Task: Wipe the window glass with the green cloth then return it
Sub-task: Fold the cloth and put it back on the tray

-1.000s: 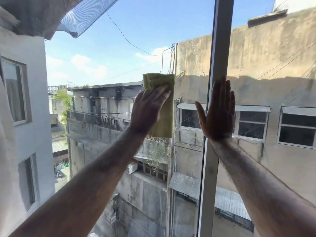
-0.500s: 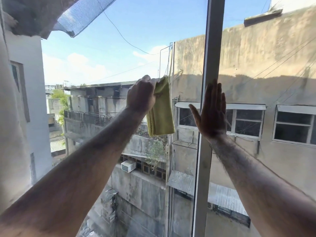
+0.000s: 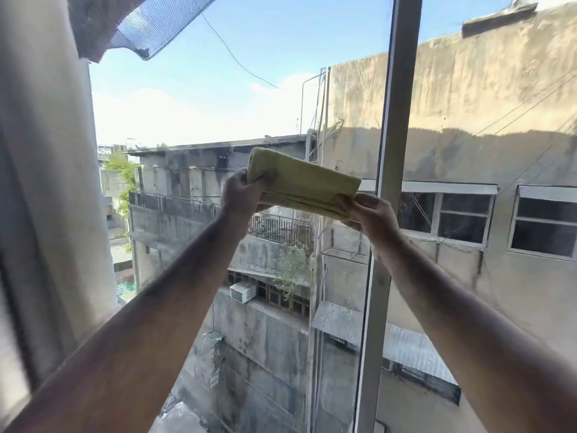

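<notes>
You hold the cloth (image 3: pixel 304 185) out in front of you in both hands, just to the side of the frame (image 3: pixel 387 195) where your left arm is, and off the glass (image 3: pixel 193 98) as far as the view shows, though whether it still brushes the pane cannot be told. That suggests the wiping is paused or finished rather than under way; no streaks or wet patches show up on the glass against the bright sky, so you cannot judge from here how much of the pane has been covered. What is plainly left is the return: nothing in view shows where the cloth belongs, so that step is not yet done. The cloth is folded into a thick, long pad, lying roughly level with its end farthest from the frame tipped a little higher. Your left hand (image 3: pixel 242 195) is closed around that far end, fingers wrapped under the fold. Your right hand (image 3: pixel 371 215) pinches the end nearest the frame, thumb on top, with the hand overlapping the frame in the view. Both arms reach forward and up, nearly straight, and converge on the cloth. To my eye you are refolding or turning it to a fresh face.
</notes>
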A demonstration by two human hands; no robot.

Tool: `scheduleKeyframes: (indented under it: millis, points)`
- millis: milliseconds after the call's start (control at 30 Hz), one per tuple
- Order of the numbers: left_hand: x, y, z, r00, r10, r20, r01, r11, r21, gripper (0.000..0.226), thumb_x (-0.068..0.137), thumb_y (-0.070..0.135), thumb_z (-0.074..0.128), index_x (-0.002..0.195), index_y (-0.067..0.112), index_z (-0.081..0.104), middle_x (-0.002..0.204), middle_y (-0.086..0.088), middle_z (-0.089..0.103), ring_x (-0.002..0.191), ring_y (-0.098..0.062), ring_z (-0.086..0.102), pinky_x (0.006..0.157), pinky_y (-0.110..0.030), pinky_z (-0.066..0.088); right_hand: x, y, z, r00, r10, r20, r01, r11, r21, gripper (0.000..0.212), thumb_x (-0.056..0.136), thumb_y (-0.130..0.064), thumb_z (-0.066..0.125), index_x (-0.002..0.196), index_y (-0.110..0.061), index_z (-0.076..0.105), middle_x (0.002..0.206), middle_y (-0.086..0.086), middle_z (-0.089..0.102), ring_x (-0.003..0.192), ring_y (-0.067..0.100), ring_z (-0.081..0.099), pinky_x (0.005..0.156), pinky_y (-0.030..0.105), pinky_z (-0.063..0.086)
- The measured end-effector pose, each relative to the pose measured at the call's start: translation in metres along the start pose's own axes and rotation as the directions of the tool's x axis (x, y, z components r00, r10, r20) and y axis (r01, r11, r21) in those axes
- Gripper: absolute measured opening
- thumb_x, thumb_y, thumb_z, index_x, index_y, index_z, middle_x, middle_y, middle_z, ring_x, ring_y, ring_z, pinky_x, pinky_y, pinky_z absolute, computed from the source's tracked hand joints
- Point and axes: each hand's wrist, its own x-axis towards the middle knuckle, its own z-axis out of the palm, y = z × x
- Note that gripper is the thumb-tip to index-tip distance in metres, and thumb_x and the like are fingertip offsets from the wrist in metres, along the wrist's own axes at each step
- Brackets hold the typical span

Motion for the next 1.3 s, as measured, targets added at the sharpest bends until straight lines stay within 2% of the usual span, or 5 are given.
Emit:
scheduleKeyframes:
  millis: [133,300,700,1100,1300]
  points:
    - [-0.028,-0.051,-0.043,0.889,-0.391,0.238,0.438,0.878,-0.194,0.026,0.099,0.025,0.068,0.116,0.008,0.063,0.097,-0.005,0.07,0.082,-0.02,0.072,0.068,-0.03,0.066,-0.027,0.023,0.007,0.975,0.213,0.066,-0.222,0.95,0.221,0.014,0.095,-0.022,0.076,0.106,-0.013,0.072,0.103,0.007,0.075,0.09,0.021,0.076,0.08,0.036,0.067]
    - [-0.088,-0.144,-0.078,0.826,-0.541,0.159,0.564,0.804,-0.187,0.01,0.099,0.009,0.065,0.094,0.017,0.067,0.07,0.0,0.072,0.048,-0.008,0.067,0.044,-0.02,0.057,-0.087,0.105,0.015,0.897,0.416,0.153,-0.439,0.878,0.19,0.016,0.097,-0.013,0.072,0.111,-0.007,0.07,0.108,0.015,0.073,0.097,0.028,0.073,0.078,0.033,0.069]
    - [-0.319,-0.383,-0.147,0.543,-0.84,0.006,0.84,0.542,-0.02,0.022,0.087,-0.002,0.076,0.081,0.016,0.066,0.065,0.006,0.078,0.058,-0.007,0.072,0.053,-0.018,0.061,-0.321,0.343,0.014,0.579,0.789,0.206,-0.803,0.596,-0.024,0.017,0.088,-0.013,0.079,0.105,-0.011,0.077,0.088,0.001,0.079,0.08,0.017,0.074,0.079,0.028,0.068]
    - [-0.6,-0.567,-0.197,0.101,-0.992,-0.07,0.993,0.097,0.063,0.019,0.085,-0.003,0.079,0.103,-0.001,0.074,0.097,-0.013,0.077,0.074,-0.014,0.077,0.069,-0.023,0.067,-0.576,0.537,-0.005,0.191,0.98,0.056,-0.897,0.198,-0.394,0.028,0.091,0.003,0.076,0.118,0.009,0.07,0.101,0.019,0.072,0.083,0.022,0.07,0.066,0.019,0.063]
    - [-0.713,-0.63,-0.199,-0.016,-0.978,-0.209,0.993,-0.041,0.114,0.027,0.083,-0.004,0.081,0.109,-0.009,0.073,0.101,-0.023,0.076,0.073,-0.019,0.075,0.063,-0.022,0.065,-0.683,0.603,-0.011,0.152,0.987,-0.049,-0.786,0.09,-0.611,0.029,0.082,-0.011,0.088,0.109,-0.004,0.081,0.099,0.016,0.082,0.097,0.033,0.078,0.097,0.049,0.062]
